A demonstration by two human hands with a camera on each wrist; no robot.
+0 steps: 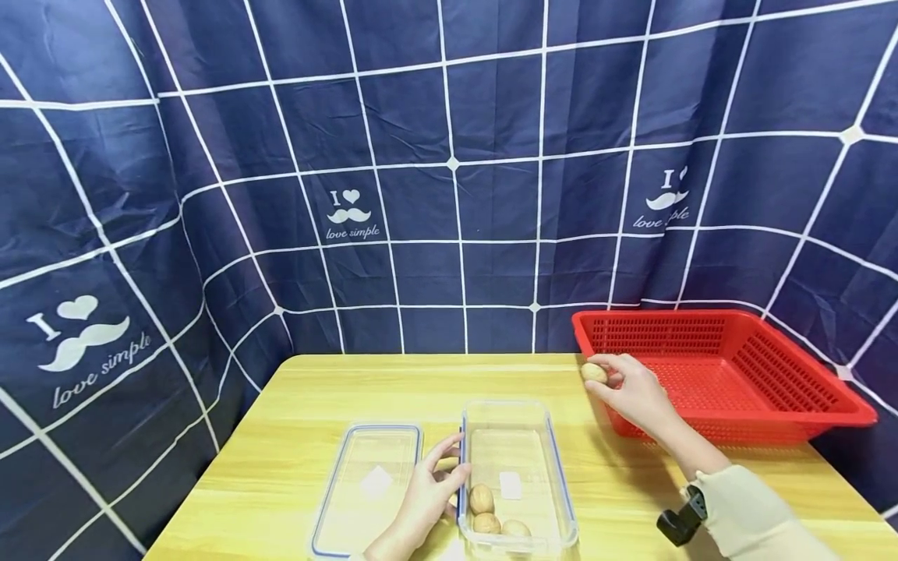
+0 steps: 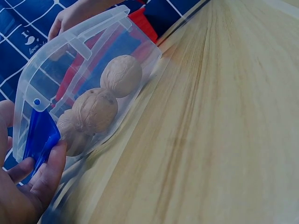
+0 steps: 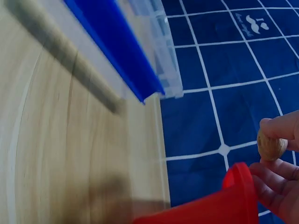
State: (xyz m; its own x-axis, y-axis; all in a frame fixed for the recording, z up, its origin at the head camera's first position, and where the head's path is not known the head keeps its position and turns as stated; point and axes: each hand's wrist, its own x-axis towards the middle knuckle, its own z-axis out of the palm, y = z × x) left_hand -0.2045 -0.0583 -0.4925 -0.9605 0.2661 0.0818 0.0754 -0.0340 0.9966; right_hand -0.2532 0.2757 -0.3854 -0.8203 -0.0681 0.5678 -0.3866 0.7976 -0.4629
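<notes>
My right hand [image 1: 634,392] pinches a walnut [image 1: 594,373] between thumb and fingers at the left rim of the red basket [image 1: 744,417]. The right wrist view shows this walnut [image 3: 271,145] just above the rim. With my left hand [image 1: 429,493] I hold the left side of a clear plastic food container [image 1: 519,452], thumb and fingers about its blue side flap [image 2: 41,135]. Inside the container's near end lie three walnuts, among them a darker walnut [image 1: 481,499] by the left wall and a paler walnut [image 1: 516,528]. A white label shows on the container's floor.
A clear lid [image 1: 365,483] with a blue seal lies flat to the left of the container, partly behind my left hand. All of this stands on a wooden table [image 1: 309,389]. A dark blue checked curtain [image 1: 421,202] hangs behind and at the sides.
</notes>
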